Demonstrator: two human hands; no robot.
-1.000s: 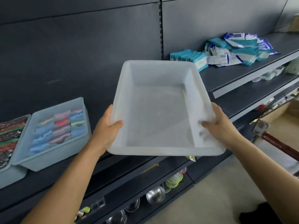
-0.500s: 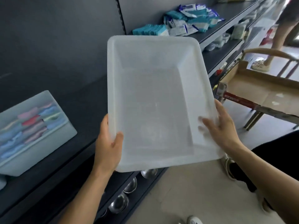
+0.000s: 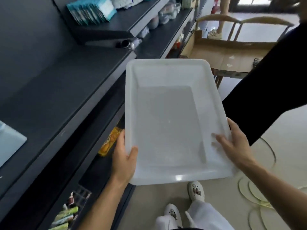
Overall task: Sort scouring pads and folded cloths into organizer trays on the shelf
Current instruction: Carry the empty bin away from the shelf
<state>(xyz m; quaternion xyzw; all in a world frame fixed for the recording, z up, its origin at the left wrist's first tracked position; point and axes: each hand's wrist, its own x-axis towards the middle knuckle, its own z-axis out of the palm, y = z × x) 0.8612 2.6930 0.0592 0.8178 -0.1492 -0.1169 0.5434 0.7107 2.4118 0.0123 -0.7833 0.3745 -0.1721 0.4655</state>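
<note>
So the dark shelf [image 3: 58, 97] runs from the lower left up to the top middle of the frame. There's a row of teal packets [image 3: 90, 12] standing on it at the top with some white packs [image 3: 126, 1] just past them, and the corner of a light blue tray [image 3: 10, 143] sits at the far left edge. A lower level has a yellow packet [image 3: 108, 143] mid-frame and green packets [image 3: 66, 216] at the bottom left. The pale floor [image 3: 149, 205] has thin rings [image 3: 259, 196] lying at the lower right.
</note>
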